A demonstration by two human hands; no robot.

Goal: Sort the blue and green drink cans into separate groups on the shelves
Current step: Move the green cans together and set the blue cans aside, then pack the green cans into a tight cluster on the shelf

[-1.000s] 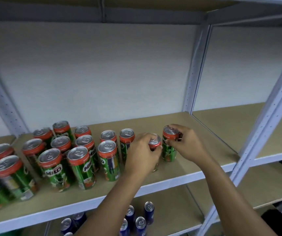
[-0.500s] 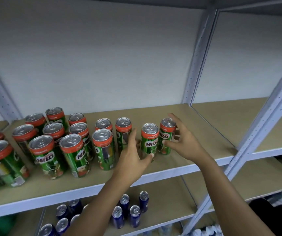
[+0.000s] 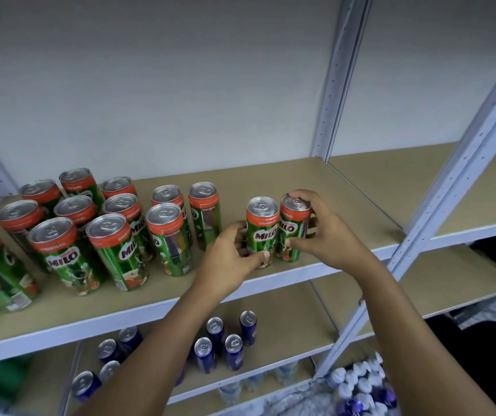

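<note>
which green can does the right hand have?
The rightmost green can on the upper shelf: the right hand wraps its top and side. Its neighbour is at the left hand.

Upper shelf (image 3: 345, 187): right of held pair (image 3: 276, 232) bare to post (image 3: 447, 199). Gap between pair and green cluster (image 3: 96, 232). Cluster crowds left. Blue cans (image 3: 222, 343) scattered on lower shelf (image 3: 288, 334).

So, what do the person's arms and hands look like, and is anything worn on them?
Both arms are bare as far as the picture shows: no sleeves, gloves, watch or bracelet. The left hand and the right hand show no rings on the visible fingers. The forearms are slim and come in from the bottom edge.
</note>
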